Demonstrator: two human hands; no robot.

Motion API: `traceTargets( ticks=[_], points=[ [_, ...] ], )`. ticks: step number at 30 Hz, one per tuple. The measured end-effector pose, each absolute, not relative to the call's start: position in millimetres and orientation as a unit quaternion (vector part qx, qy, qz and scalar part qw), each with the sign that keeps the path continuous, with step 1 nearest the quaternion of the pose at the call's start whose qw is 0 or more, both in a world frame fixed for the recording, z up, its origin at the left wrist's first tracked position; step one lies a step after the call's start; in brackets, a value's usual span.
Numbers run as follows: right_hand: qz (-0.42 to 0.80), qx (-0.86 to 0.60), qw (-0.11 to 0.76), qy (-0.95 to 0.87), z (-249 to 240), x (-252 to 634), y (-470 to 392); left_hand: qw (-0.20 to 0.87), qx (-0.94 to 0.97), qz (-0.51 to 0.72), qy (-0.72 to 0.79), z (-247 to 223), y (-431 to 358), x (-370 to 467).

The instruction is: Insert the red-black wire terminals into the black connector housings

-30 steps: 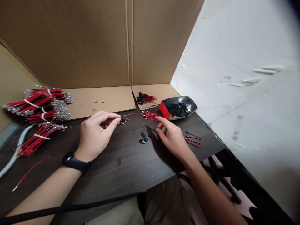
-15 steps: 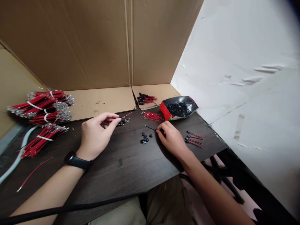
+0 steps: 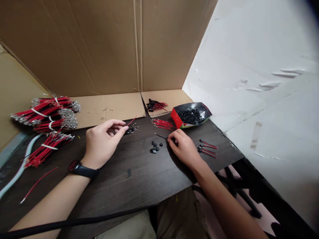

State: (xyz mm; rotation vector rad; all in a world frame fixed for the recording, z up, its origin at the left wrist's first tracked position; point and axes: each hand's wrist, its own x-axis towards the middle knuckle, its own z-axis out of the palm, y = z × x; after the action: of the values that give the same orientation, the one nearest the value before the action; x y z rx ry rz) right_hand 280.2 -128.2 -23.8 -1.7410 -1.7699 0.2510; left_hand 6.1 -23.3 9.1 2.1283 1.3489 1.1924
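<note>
My left hand (image 3: 103, 139) pinches a thin red wire (image 3: 132, 119) that points up to the right from the fingertips. Just beyond those fingers lies a small pile of black wires (image 3: 132, 129) with metal ends. My right hand (image 3: 181, 143) is closed on one end of a black wire (image 3: 160, 135), whose metal tip points left. Several small black connectors (image 3: 155, 148) sit on the table between my hands. Red wires (image 3: 162, 124) lie behind my right hand, and several red wires with black connectors (image 3: 208, 148) lie to its right.
An open box (image 3: 176, 118) of black connectors stands at the back right. Connector-and-wire pieces (image 3: 156, 105) lie on cardboard (image 3: 112, 104). Banded wire bundles (image 3: 45, 111) fill the left, near a loose red wire (image 3: 38, 182). A black cable (image 3: 99, 218) crosses the front.
The red wire in my left hand has tilted more steeply upward. My right hand keeps its hold on the black wire, and the whole view has shifted slightly.
</note>
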Motion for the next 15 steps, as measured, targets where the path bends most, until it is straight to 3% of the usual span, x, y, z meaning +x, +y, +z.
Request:
traceTargets(
  ticks=[15],
  points=[
    [0.044, -0.683, 0.263, -0.680, -26.8, 277.4, -125.7, 0.086, 0.806, 0.369, 0.455, 7.3, -11.5, -5.3]
  ],
)
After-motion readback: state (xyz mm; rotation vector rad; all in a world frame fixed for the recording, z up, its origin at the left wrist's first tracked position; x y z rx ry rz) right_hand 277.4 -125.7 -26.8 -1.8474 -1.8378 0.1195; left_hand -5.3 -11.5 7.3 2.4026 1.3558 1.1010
